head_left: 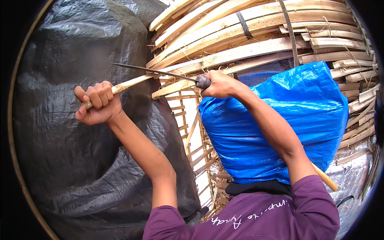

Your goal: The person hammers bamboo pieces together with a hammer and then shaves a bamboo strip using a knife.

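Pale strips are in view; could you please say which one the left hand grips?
The slim strip ending in the left hand; it alone reaches well out over the black sheet.

The camera sits up on the person's head. It looks forward and down, close over the left hand (100, 101), right hand (220, 85) and purple shirt (264, 224).
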Action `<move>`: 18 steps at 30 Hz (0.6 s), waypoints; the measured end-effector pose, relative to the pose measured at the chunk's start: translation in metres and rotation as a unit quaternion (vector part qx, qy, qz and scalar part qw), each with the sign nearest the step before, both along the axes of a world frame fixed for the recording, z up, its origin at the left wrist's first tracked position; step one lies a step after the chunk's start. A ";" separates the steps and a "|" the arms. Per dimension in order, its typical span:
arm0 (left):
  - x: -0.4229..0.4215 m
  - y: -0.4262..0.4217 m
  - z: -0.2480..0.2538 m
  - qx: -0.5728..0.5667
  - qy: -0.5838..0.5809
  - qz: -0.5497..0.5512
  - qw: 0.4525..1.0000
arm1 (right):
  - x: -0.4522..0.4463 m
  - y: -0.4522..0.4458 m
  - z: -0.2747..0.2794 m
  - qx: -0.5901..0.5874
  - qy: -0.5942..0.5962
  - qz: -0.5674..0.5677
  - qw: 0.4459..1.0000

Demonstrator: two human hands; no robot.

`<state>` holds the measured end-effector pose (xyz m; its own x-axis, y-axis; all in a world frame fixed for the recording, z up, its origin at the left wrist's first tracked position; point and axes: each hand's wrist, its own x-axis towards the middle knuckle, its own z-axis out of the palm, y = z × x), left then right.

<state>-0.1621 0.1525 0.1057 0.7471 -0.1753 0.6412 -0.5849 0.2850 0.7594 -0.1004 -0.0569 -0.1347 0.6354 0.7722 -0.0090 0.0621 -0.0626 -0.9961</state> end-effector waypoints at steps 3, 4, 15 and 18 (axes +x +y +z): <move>-0.006 0.009 -0.002 -0.010 -0.001 0.010 1.000 | 0.012 0.003 -0.053 -0.081 0.014 -0.027 0.996; -0.007 0.011 -0.003 -0.021 -0.003 0.015 1.000 | 0.018 0.000 -0.076 -0.113 0.032 -0.038 0.992; -0.004 -0.001 -0.004 -0.027 -0.016 0.023 0.999 | 0.000 0.000 -0.013 0.025 -0.014 0.022 0.999; -0.005 0.002 -0.004 -0.032 -0.015 0.037 0.999 | -0.012 0.009 0.008 0.067 -0.040 0.005 0.997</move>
